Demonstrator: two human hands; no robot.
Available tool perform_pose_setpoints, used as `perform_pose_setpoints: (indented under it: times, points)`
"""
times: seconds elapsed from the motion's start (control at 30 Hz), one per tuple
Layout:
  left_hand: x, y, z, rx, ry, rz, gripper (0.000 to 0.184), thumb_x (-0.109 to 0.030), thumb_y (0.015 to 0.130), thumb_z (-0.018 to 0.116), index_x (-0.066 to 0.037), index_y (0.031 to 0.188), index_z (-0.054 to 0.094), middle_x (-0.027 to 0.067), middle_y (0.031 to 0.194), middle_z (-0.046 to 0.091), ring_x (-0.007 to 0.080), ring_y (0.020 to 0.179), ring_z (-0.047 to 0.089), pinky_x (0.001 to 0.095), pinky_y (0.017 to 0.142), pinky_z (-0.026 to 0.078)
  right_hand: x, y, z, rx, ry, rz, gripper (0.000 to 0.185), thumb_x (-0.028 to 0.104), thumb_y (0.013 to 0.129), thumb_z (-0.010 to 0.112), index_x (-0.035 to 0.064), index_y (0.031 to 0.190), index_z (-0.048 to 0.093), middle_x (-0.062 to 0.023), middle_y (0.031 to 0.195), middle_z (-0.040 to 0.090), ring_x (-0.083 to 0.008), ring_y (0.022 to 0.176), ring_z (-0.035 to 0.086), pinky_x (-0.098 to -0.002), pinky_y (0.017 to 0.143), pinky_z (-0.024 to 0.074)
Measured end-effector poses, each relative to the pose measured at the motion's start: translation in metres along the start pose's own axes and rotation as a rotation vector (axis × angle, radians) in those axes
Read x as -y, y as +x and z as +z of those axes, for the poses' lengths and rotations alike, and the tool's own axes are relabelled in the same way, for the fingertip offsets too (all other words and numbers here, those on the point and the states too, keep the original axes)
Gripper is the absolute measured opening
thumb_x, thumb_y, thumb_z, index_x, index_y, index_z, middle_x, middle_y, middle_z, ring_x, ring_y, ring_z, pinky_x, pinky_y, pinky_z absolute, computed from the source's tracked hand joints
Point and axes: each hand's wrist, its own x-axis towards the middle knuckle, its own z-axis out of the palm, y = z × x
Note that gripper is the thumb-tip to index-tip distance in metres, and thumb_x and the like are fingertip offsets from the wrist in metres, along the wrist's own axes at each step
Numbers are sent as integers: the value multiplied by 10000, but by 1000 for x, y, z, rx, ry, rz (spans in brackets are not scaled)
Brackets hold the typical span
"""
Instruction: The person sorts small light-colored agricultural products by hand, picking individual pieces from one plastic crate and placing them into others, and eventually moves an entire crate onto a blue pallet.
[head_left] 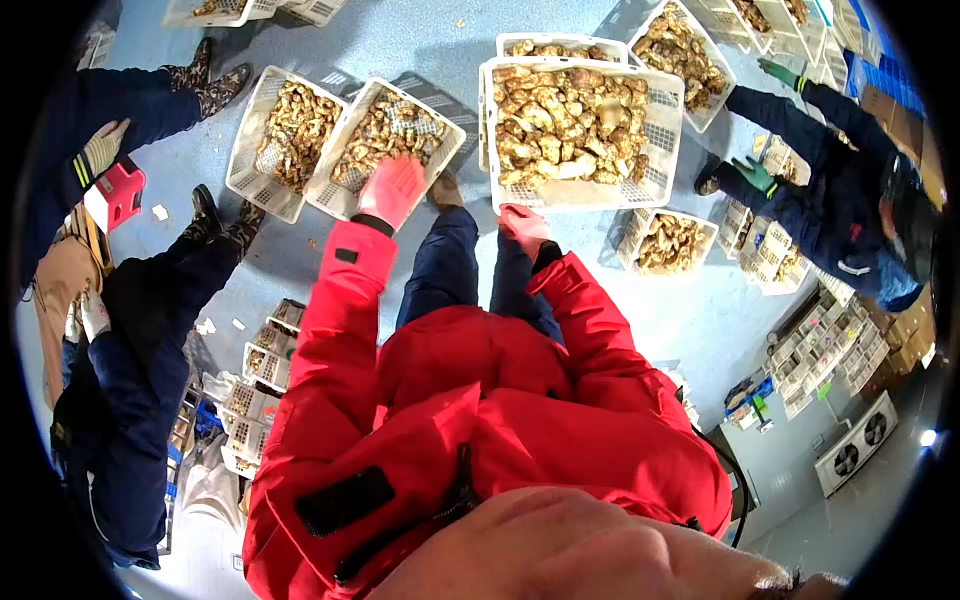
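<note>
A pale blue floor (430, 45) is spreading across the room under bright light, with dark shadows falling over it and small white scraps (160, 212) lying at left. A red box-like stool (122, 192) is standing near the left edge. Cardboard boxes (912, 335) are stacking up along the far right side. At lower right, a white two-fan unit (855, 445) is sitting by a pale grey wall (790, 470), while a small white lamp (928, 438) is glaring close by. The wide lens is bending the room's outer edges.
</note>
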Motion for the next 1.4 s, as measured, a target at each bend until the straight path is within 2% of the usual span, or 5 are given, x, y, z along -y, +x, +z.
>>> perform_pose_setpoints:
  times: [0.27, 0.5, 1.03, 1.17, 1.4]
  points:
    - [128, -32, -28, -40, 282, -269, 446, -356, 868, 396, -56, 1198, 400, 118, 1215, 450, 241, 1101, 445, 357, 932, 344, 45, 47, -93, -540, -921, -252, 464, 326, 721, 576, 135, 1135, 491, -131, 951, 597, -268, 847, 567, -363, 733, 437]
    - [155, -31, -17, 1, 139, -191, 388, -312, 860, 456, -67, 1161, 446, 107, 1173, 481, 232, 1058, 469, 367, 912, 368, 48, 109, -97, -197, -1678, -313, 530, 344, 703, 588, 114, 1149, 417, -124, 962, 540, -283, 903, 534, -408, 714, 444]
    - [253, -1, 49, 7, 476, -180, 455, -305, 853, 467, -109, 1245, 345, 81, 1246, 398, 208, 1033, 492, 338, 847, 416, 32, 108, -280, -579, -800, -63, 301, 280, 769, 528, 181, 1049, 571, -69, 884, 629, -192, 784, 599, -284, 661, 452]
    - [246, -8, 43, -65, 423, -224, 630, -430, 819, 491, -198, 1325, 198, -39, 1340, 261, 214, 1106, 435, 288, 767, 430, -13, 125, -275, -192, 82, -81, 183, 159, 847, 464, 104, 975, 584, -42, 789, 609, -114, 598, 562, -194, 445, 376]
    - [247, -10, 25, 29, 412, -368, 466, -398, 852, 431, -113, 1217, 378, 63, 1279, 374, 203, 1057, 484, 238, 656, 456, -16, 95, -166, 157, 356, -134, 257, 165, 830, 512, 38, 1052, 537, -77, 805, 602, -164, 616, 571, -237, 503, 430]
